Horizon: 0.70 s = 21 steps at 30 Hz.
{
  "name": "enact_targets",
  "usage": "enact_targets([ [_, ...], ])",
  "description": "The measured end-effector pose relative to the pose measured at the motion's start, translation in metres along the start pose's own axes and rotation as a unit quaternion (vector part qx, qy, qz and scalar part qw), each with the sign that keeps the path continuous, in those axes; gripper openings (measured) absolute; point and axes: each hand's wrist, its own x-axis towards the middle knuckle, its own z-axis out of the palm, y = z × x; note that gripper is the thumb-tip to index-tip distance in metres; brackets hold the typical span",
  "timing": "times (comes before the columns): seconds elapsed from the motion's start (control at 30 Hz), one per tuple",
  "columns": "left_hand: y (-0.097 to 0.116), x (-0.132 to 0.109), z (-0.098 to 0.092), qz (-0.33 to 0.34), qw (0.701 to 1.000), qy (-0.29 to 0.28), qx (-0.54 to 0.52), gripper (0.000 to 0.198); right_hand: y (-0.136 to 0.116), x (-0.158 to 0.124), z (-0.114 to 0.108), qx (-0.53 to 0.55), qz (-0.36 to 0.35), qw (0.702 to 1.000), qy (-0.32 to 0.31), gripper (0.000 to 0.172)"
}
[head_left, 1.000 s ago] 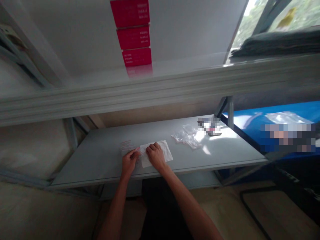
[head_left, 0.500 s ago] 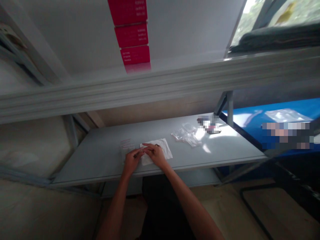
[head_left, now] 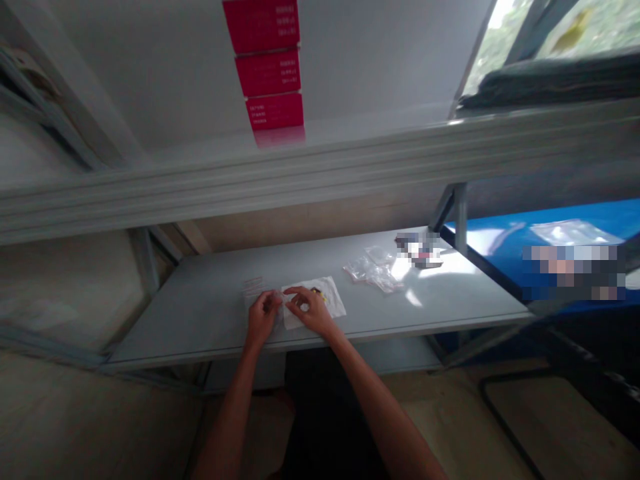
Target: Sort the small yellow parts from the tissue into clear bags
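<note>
The left hand (head_left: 261, 317) curls at the edge of a white paper sheet (head_left: 331, 305), and the right hand (head_left: 311, 312) sits on it, fingers bent; whether either grips anything, I cannot tell. A printed slip (head_left: 253, 287) lies just left, clear plastic bags (head_left: 373, 270) farther right on the grey metal shelf (head_left: 200, 337).

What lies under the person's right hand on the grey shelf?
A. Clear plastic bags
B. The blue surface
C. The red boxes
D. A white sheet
D. The right hand rests on the white sheet, and the clear plastic bags lie apart from it, further right on the grey shelf.
</note>
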Motion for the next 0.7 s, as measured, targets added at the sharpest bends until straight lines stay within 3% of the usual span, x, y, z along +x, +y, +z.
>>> enact_targets([
  [0.13,-0.001,0.001,0.0,0.003,1.0,0.011,-0.026,0.044,0.004,0.002,0.001,-0.046,-0.025,0.998,0.02,0.014],
  [0.2,0.0,0.001,0.0,0.007,1.0,-0.002,-0.007,0.037,0.007,0.003,0.0,-0.075,-0.023,0.996,0.045,0.016],
  [0.3,0.002,0.001,-0.002,0.026,0.999,-0.015,0.044,0.04,0.013,0.003,-0.002,-0.107,0.009,0.985,0.132,0.019],
  [0.4,0.002,0.0,-0.002,0.008,0.999,0.027,0.024,0.045,0.018,0.0,-0.005,-0.176,0.054,0.957,0.222,0.023],
  [0.47,0.0,-0.001,-0.002,-0.016,0.998,0.057,-0.015,0.044,0.021,-0.002,-0.005,-0.238,0.064,0.945,0.215,0.02],
  [0.57,-0.006,-0.001,-0.002,-0.034,0.995,0.076,-0.049,0.046,0.023,-0.003,-0.002,-0.32,0.059,0.934,0.145,0.016],
  [0.7,-0.012,-0.001,-0.002,-0.035,0.996,0.073,-0.037,0.048,0.022,-0.003,0.001,-0.375,0.056,0.921,0.089,0.014],
])
